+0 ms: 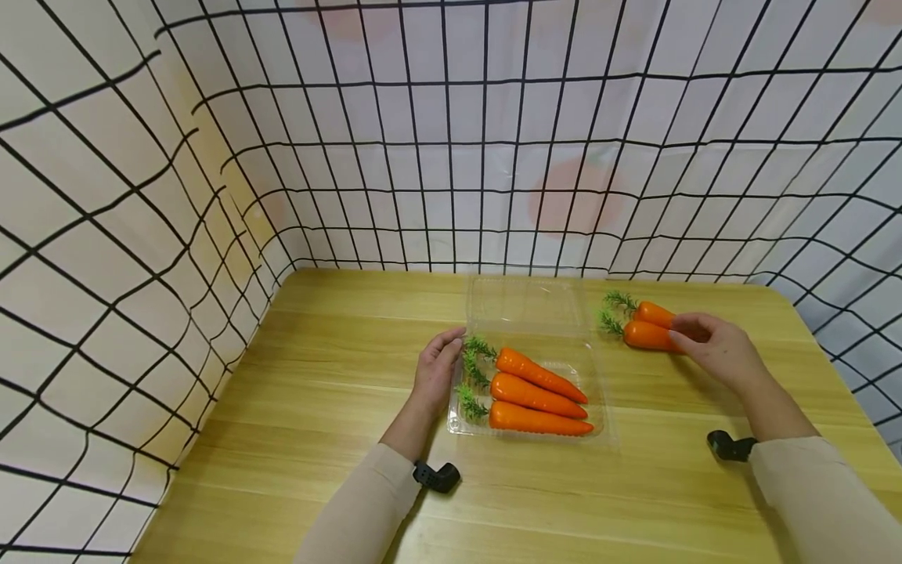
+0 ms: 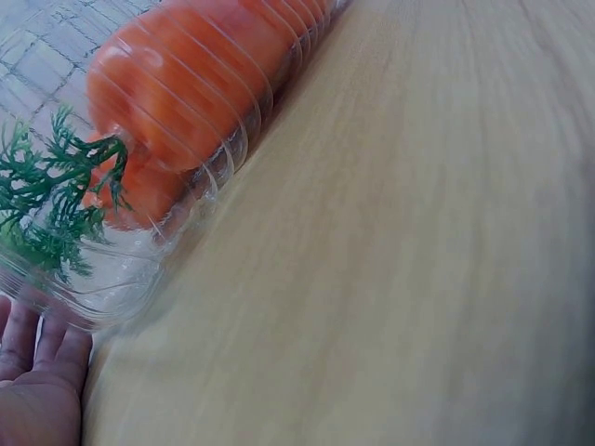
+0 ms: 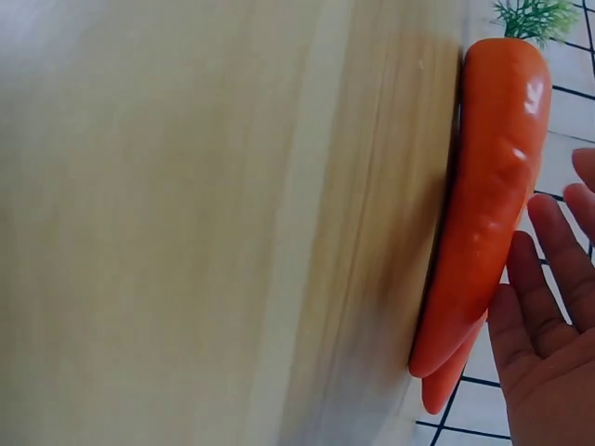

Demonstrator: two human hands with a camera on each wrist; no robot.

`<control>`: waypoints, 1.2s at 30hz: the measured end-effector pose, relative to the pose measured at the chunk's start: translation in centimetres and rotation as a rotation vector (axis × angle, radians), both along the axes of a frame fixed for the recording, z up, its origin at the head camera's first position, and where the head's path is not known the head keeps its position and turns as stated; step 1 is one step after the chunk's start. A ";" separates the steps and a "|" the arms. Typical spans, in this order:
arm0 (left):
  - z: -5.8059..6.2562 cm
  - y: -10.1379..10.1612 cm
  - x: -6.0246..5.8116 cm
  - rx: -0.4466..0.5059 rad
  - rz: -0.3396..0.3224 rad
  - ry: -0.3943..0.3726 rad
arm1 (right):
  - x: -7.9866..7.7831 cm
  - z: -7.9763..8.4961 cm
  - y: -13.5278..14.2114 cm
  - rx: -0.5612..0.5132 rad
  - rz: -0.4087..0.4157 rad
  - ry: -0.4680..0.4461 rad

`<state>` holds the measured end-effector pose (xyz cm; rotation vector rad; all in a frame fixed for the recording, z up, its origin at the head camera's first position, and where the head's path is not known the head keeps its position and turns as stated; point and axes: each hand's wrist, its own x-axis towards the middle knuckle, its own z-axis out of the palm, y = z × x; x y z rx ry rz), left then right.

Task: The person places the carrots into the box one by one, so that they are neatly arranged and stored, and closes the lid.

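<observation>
A clear plastic clamshell box [image 1: 599,419] lies on the table with its lid [image 1: 524,301] folded back. Inside are three orange carrots [image 1: 539,394] with feathery green tops on the left. My left hand [image 1: 433,372] rests against the box's left rim; in the left wrist view its straight fingers [image 2: 56,353] touch or nearly touch the box corner. To the right of the box, two more carrots [image 1: 644,335] lie side by side. My right hand [image 1: 722,348] is over their tapered ends. The right wrist view shows loosely extended fingers [image 3: 548,251] beside the nearer carrot [image 3: 497,186], not gripping it.
The wooden table [image 1: 338,352] has rounded far corners. A white cloth with a black grid [image 1: 437,157] stands behind and along both sides. Each wrist carries a small black camera [image 1: 438,476].
</observation>
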<state>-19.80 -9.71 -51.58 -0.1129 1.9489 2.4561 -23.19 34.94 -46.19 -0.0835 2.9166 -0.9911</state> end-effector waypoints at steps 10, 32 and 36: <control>0.1 0.0 0.1 0.003 -0.005 -0.009 | -0.2 -0.4 -0.5 0.209 0.154 -0.036; 0.0 0.0 0.0 0.023 -0.005 0.009 | 0.7 -0.9 -1.5 0.231 0.167 -0.003; 0.1 0.0 0.1 0.021 0.001 0.004 | 1.0 -0.9 -1.6 0.213 0.152 0.012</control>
